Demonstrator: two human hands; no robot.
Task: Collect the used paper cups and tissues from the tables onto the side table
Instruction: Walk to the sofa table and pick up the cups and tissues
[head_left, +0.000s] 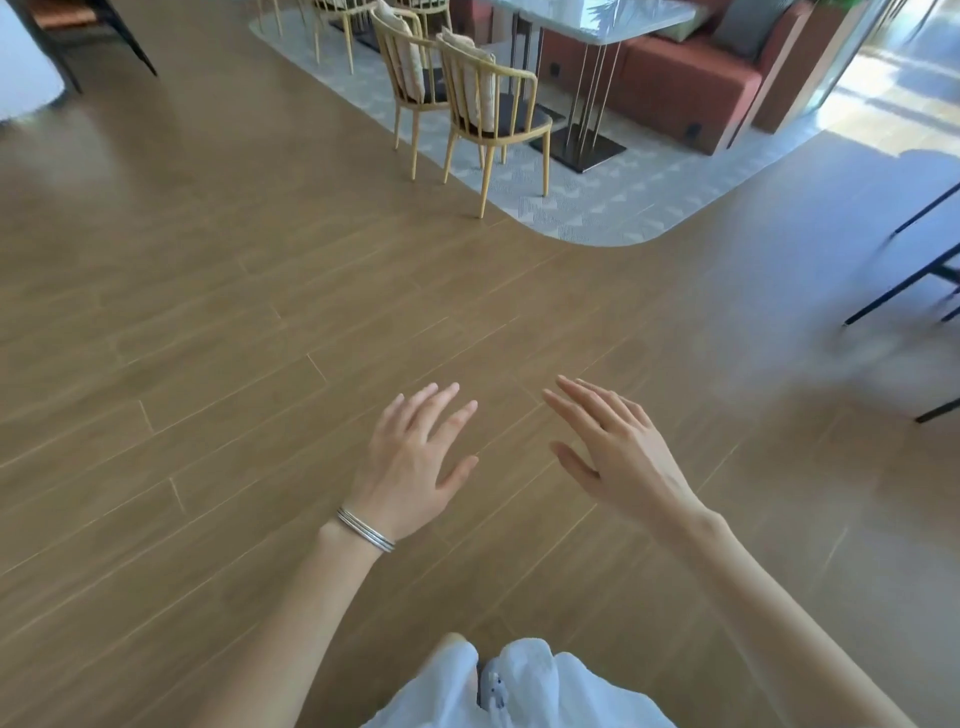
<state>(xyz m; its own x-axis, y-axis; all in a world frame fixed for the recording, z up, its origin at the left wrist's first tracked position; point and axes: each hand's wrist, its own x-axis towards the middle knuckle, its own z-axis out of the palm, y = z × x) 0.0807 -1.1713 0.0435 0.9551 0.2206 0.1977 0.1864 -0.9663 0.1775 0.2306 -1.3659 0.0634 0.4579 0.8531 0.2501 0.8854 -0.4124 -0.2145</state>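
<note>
Walking toward a bench seems the step in hand, since no paper cup or tissue shows anywhere in view. A pale bench edge blurs at far left. Over the wooden floor the left hand, bangles at its wrist, hovers spread and empty. Beyond it, wicker chairs stand at a marble-topped bench, mostly cut off by the frame. The right hand is flat too, holding nothing. Best to scan each top on approach, keeping wide of the dark legs at right.
</note>
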